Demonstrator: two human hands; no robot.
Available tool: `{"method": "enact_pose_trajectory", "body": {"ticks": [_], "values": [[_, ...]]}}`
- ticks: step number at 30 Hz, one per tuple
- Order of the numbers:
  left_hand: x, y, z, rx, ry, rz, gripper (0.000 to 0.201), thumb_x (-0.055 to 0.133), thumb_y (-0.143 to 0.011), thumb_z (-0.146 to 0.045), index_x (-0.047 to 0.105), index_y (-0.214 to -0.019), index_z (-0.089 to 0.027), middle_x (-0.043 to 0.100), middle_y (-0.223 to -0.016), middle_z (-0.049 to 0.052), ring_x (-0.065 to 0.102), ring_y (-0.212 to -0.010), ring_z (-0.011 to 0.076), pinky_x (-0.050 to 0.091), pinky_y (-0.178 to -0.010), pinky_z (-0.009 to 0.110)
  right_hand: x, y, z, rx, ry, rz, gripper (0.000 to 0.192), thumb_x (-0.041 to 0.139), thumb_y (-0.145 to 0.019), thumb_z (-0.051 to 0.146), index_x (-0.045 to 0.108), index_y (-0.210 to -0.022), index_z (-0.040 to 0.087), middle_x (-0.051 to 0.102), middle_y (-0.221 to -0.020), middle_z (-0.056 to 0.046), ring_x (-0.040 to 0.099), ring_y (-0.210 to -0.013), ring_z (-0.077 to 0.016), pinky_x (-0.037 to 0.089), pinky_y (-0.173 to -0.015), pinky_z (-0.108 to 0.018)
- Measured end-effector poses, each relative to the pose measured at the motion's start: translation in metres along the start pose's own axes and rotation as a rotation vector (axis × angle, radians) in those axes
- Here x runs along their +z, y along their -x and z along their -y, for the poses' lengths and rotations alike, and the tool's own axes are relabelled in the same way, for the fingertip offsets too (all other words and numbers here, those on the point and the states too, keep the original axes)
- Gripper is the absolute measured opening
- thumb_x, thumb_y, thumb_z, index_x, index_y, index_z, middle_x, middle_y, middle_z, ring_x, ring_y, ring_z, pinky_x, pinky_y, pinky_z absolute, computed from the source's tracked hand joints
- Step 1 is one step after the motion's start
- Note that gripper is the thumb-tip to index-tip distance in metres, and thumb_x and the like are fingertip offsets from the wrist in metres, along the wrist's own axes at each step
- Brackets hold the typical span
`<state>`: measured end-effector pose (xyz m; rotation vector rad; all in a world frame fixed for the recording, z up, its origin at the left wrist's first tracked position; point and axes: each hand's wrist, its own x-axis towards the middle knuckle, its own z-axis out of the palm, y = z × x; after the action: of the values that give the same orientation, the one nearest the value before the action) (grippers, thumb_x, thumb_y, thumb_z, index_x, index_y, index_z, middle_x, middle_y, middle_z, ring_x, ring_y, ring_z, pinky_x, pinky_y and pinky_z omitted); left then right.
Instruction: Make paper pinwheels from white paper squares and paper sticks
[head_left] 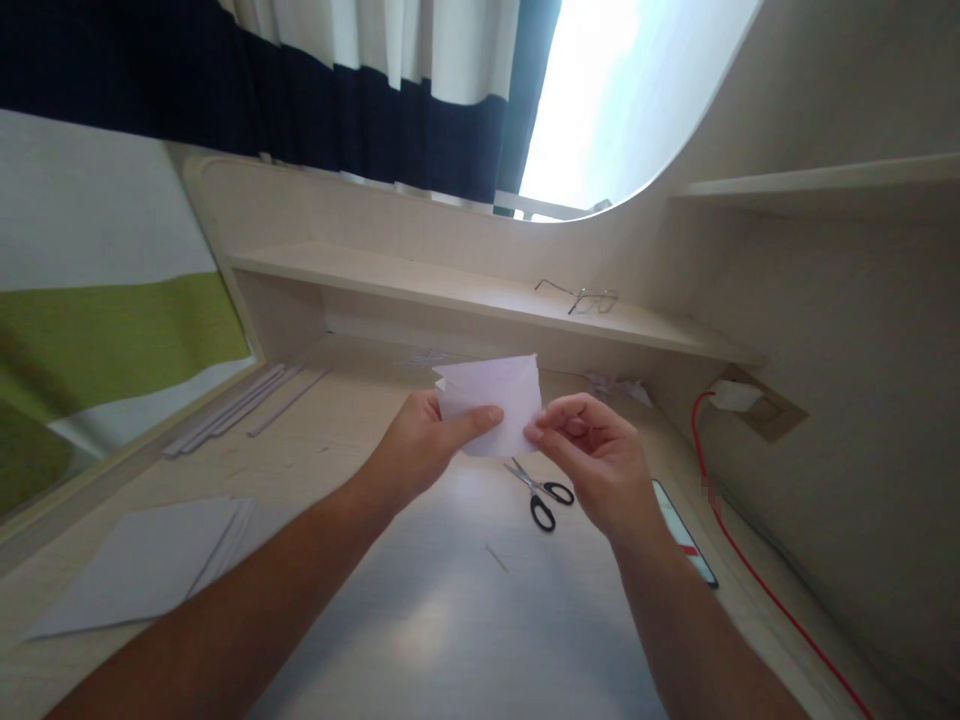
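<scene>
A folded piece of white paper (499,395) is held up above the desk between both hands. My left hand (442,430) grips its left side, thumb flat across the front and the other fingers hidden behind. My right hand (592,450) pinches the lower right edge between thumb and forefinger. The paper's top edge runs to a point at the left, where a fold shows. Below the paper, scissors (537,490) with black handles lie on the desk, blades pointing away to the upper left.
A stack of white paper (150,560) lies at left, with paper strips (225,410) behind it. A phone (684,530) rests beside my right forearm, near a red cable (750,575) from a wall socket. Paper scraps (619,387) lie at the back; glasses (596,300) sit on the shelf (420,285).
</scene>
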<state>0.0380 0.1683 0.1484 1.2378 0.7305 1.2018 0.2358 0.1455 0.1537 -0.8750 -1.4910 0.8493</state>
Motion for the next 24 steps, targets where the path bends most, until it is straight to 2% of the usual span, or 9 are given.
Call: {"method": "enact_pose_trajectory", "body": {"ticks": [2,4,7,12,18,24], "values": [[-0.002,0.000,-0.002,-0.009,-0.002,-0.024,0.032,0.086,-0.075,-0.038,0.081,-0.096,-0.014,0.081,-0.096,0.010,0.075,-0.085,0.0232,0.058,-0.082,0.034,-0.008,0.001,0.003,-0.005,0.026,0.122,0.011,0.078,-0.086,0.028,0.074,-0.094,0.022,0.074,-0.086,-0.003,0.068,-0.075,-0.0147,0.055,-0.066,-0.026],[-0.005,0.000,-0.005,-0.009,-0.009,-0.024,0.034,0.085,-0.075,-0.039,0.081,-0.096,-0.013,0.081,-0.094,0.011,0.075,-0.086,0.0252,0.058,-0.080,0.035,-0.017,0.002,0.006,-0.043,0.095,0.231,0.015,0.074,-0.090,0.023,0.076,-0.104,0.024,0.077,-0.095,-0.004,0.071,-0.084,-0.0166,0.057,-0.075,-0.029],[-0.007,0.001,-0.009,-0.006,-0.010,-0.017,0.036,0.085,-0.074,-0.039,0.080,-0.097,-0.012,0.081,-0.093,0.012,0.075,-0.086,0.0266,0.059,-0.078,0.036,-0.025,0.004,0.011,-0.123,0.209,0.305,0.020,0.074,-0.089,0.019,0.077,-0.108,0.026,0.078,-0.104,-0.005,0.072,-0.097,-0.0202,0.057,-0.089,-0.036],[-0.006,0.003,-0.011,-0.025,-0.015,0.005,0.031,0.085,-0.074,-0.037,0.080,-0.093,-0.013,0.081,-0.093,0.011,0.074,-0.076,0.0220,0.057,-0.073,0.032,-0.022,0.002,0.014,-0.179,0.253,0.327,0.011,0.075,-0.090,0.021,0.078,-0.100,0.025,0.079,-0.103,-0.005,0.072,-0.096,-0.0210,0.056,-0.089,-0.037],[-0.007,0.003,-0.012,-0.040,-0.031,0.027,0.029,0.084,-0.074,-0.035,0.081,-0.093,-0.014,0.080,-0.092,0.009,0.072,-0.074,0.0201,0.056,-0.071,0.030,-0.023,0.003,0.015,-0.186,0.294,0.361,0.020,0.071,-0.090,0.015,0.077,-0.106,0.026,0.078,-0.106,-0.005,0.072,-0.100,-0.0220,0.055,-0.093,-0.039],[-0.008,0.003,-0.012,-0.037,-0.040,0.039,0.028,0.083,-0.075,-0.035,0.080,-0.092,-0.014,0.080,-0.088,0.008,0.072,-0.074,0.0204,0.056,-0.073,0.031,-0.021,0.002,0.014,-0.194,0.300,0.320,0.009,0.075,-0.090,0.025,0.078,-0.099,0.024,0.079,-0.099,-0.005,0.073,-0.091,-0.0212,0.057,-0.085,-0.036]]}}
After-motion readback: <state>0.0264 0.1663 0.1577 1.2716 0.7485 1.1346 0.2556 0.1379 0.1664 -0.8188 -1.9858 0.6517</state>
